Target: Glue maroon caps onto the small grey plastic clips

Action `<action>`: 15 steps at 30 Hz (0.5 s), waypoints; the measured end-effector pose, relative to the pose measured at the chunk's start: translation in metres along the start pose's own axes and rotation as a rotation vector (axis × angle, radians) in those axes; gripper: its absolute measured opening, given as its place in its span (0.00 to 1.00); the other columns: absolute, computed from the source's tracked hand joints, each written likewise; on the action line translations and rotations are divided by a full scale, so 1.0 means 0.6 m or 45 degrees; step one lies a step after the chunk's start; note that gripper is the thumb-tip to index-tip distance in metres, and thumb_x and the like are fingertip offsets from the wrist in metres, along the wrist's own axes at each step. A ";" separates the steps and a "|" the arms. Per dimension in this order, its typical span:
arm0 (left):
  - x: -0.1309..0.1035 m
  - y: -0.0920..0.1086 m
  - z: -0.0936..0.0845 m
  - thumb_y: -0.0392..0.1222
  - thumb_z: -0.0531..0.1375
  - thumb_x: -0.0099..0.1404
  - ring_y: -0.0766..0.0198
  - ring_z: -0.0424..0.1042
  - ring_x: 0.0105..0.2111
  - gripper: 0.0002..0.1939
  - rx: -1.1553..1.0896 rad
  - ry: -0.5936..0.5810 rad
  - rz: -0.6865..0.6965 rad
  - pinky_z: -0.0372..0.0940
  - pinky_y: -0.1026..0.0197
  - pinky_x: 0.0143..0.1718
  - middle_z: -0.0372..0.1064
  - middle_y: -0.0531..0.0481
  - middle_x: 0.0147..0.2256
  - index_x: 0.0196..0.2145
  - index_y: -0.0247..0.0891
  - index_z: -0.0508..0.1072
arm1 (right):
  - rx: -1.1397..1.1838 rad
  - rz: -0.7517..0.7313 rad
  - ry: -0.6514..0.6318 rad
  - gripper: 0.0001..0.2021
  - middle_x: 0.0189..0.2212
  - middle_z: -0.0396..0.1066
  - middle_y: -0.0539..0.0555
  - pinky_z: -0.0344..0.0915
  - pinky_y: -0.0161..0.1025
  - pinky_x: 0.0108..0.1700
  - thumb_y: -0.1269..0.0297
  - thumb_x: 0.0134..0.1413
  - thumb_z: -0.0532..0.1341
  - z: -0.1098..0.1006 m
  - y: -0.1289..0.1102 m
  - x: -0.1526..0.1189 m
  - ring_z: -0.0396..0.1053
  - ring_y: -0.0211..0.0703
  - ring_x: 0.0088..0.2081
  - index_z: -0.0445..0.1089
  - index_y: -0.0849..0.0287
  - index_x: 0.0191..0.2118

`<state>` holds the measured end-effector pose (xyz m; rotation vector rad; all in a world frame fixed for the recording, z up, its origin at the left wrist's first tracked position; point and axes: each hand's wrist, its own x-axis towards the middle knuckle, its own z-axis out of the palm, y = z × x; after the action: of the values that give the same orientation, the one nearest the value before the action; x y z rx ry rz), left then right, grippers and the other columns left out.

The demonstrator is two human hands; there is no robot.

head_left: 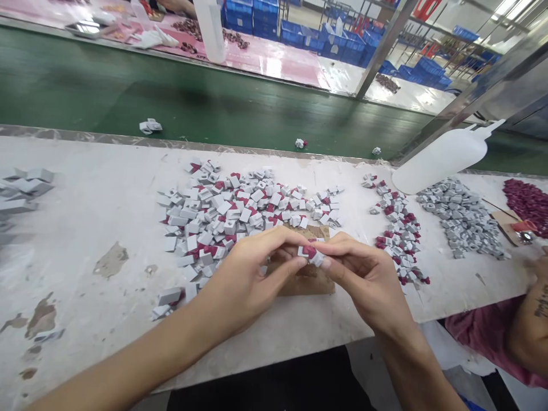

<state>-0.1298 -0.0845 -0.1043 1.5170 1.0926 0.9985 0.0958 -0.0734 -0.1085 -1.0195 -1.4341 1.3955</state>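
Between the fingertips of both my hands is a small grey and dark red plastic part (310, 252), held over a piece of brown cardboard (319, 285). My left hand (261, 262) pinches its left side with thumb and forefinger. From the right, my right hand (362, 274) grips it the same way. Fingers cover some of the part, so its full shape is hidden. Just beyond my left hand spreads a big pile of grey and dark red parts (231, 208). A narrower heap of similar parts (396, 228) lies to the right of my right hand.
A white squeeze bottle (443, 157) stands tilted by a metal post, near grey pieces (464, 220) and dark red pieces (528, 200). More grey parts (23, 191) lie far left. A green conveyor belt (240, 114) runs behind. A co-worker's arm (528, 331) shows at right.
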 end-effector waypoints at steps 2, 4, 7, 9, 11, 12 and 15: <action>0.014 0.006 -0.014 0.43 0.64 0.80 0.57 0.87 0.42 0.06 0.057 -0.012 -0.026 0.80 0.58 0.42 0.87 0.51 0.42 0.47 0.46 0.83 | -0.033 0.001 -0.062 0.06 0.42 0.87 0.54 0.87 0.43 0.45 0.60 0.70 0.78 -0.003 -0.008 0.024 0.86 0.47 0.44 0.92 0.45 0.49; 0.043 0.013 -0.037 0.45 0.65 0.78 0.55 0.85 0.39 0.07 0.187 0.028 -0.070 0.79 0.56 0.38 0.86 0.49 0.40 0.46 0.46 0.84 | -0.139 0.015 -0.136 0.08 0.45 0.88 0.55 0.87 0.46 0.47 0.58 0.69 0.77 -0.009 -0.016 0.071 0.87 0.49 0.45 0.91 0.47 0.51; 0.114 0.020 -0.084 0.47 0.67 0.75 0.53 0.83 0.39 0.09 0.492 0.226 -0.156 0.77 0.53 0.39 0.86 0.46 0.43 0.47 0.43 0.85 | -0.533 -0.011 -0.143 0.15 0.53 0.88 0.58 0.87 0.50 0.49 0.61 0.70 0.74 -0.011 -0.020 0.187 0.86 0.51 0.45 0.88 0.53 0.59; 0.171 0.015 -0.118 0.46 0.68 0.76 0.53 0.83 0.45 0.10 0.692 0.392 -0.211 0.78 0.51 0.49 0.86 0.44 0.49 0.49 0.40 0.85 | -0.877 -0.089 -0.014 0.18 0.62 0.84 0.61 0.85 0.52 0.53 0.70 0.72 0.68 -0.003 -0.013 0.285 0.85 0.51 0.47 0.86 0.56 0.63; 0.228 0.000 -0.146 0.46 0.66 0.79 0.52 0.82 0.53 0.12 0.811 0.507 -0.253 0.77 0.48 0.60 0.85 0.41 0.54 0.52 0.36 0.84 | -1.009 -0.122 0.062 0.23 0.69 0.78 0.65 0.80 0.54 0.63 0.78 0.69 0.62 0.014 0.002 0.378 0.83 0.53 0.52 0.85 0.61 0.63; 0.254 -0.011 -0.156 0.48 0.65 0.82 0.51 0.81 0.56 0.15 0.838 0.532 -0.281 0.76 0.46 0.63 0.83 0.41 0.56 0.54 0.34 0.83 | -1.043 -0.132 0.076 0.24 0.72 0.76 0.66 0.77 0.54 0.67 0.81 0.68 0.61 0.024 0.011 0.418 0.82 0.54 0.55 0.84 0.62 0.63; 0.322 -0.043 -0.174 0.53 0.66 0.83 0.48 0.81 0.59 0.22 0.873 0.524 -0.398 0.79 0.40 0.62 0.79 0.39 0.62 0.63 0.34 0.80 | -1.101 -0.152 0.069 0.19 0.71 0.76 0.65 0.70 0.56 0.74 0.79 0.68 0.65 0.053 0.038 0.497 0.78 0.57 0.62 0.85 0.61 0.59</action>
<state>-0.1834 0.1298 -0.0961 1.6132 2.0515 0.7636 -0.0214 0.2032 -0.1193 -1.4389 -2.0718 0.6218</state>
